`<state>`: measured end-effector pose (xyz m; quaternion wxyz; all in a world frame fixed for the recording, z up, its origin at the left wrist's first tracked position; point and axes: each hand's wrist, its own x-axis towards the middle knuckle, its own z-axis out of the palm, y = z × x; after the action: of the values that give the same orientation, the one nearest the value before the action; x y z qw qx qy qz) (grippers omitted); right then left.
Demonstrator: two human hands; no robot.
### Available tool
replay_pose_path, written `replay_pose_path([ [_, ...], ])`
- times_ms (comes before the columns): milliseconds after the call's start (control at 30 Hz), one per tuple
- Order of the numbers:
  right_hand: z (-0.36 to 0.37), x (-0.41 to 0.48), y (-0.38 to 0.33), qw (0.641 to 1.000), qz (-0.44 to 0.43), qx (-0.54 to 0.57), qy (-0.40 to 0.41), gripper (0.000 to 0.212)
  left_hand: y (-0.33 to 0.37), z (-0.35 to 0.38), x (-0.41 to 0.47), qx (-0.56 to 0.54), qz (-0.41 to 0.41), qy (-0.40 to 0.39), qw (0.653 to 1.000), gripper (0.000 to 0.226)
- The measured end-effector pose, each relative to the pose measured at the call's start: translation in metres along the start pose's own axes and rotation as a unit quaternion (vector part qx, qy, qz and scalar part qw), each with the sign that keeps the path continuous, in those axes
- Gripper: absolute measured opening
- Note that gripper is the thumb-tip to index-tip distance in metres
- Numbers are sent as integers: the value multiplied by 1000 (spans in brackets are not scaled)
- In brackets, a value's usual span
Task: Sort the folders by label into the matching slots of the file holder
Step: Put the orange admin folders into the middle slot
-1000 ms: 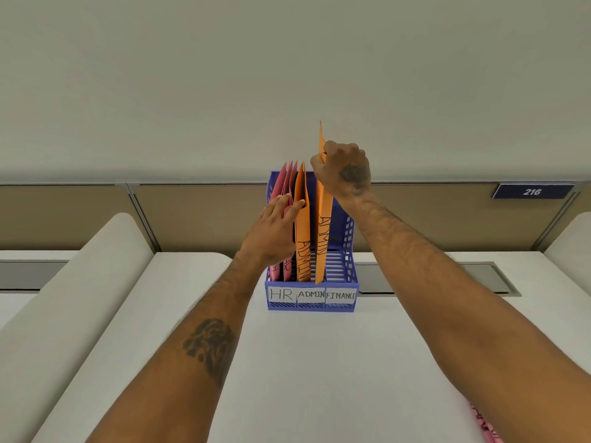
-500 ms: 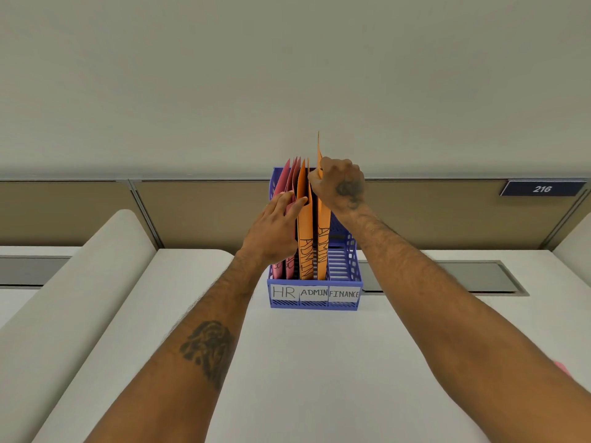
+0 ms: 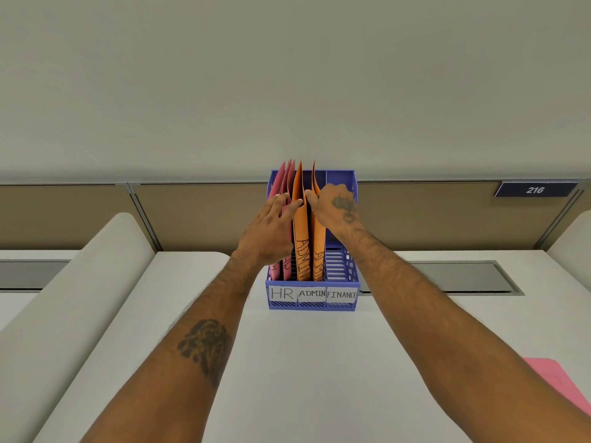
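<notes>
A blue file holder (image 3: 341, 179) stands at the desk's far edge, with front labels HR, ADMIN and FINANCE. Several pink folders (image 3: 282, 180) stand in the HR slot. Two orange folders marked ADMIN stand in the middle slot. My right hand (image 3: 336, 204) grips the upper edge of the right orange folder (image 3: 319, 241), which reaches the slot's floor. My left hand (image 3: 268, 231) lies with straight fingers against the pink folders, fingertips touching the left orange folder (image 3: 300, 238). The FINANCE slot (image 3: 339, 266) holds nothing.
A pink folder (image 3: 559, 383) lies flat on the white desk (image 3: 303, 378) at the lower right, partly under my right forearm. A tan partition with a plate reading 216 (image 3: 534, 189) runs behind the holder. Padded white dividers flank the desk.
My right hand has pushed the orange folder down from above the holder into the ADMIN slot. My left hand stayed against the folders on the left.
</notes>
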<state>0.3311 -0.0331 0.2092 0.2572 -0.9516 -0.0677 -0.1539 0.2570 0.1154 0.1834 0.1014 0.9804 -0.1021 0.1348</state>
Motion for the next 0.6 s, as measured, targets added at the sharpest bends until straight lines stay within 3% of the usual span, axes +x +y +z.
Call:
replay_pose_path([
  [200, -7, 1, 3, 999, -9, -17, -27, 67, 0, 1, -1, 6, -1, -1, 1000, 95],
  [600, -33, -38, 27, 991, -93, 0, -96, 79, 1, -8, -32, 65, -25, 13, 997, 97],
])
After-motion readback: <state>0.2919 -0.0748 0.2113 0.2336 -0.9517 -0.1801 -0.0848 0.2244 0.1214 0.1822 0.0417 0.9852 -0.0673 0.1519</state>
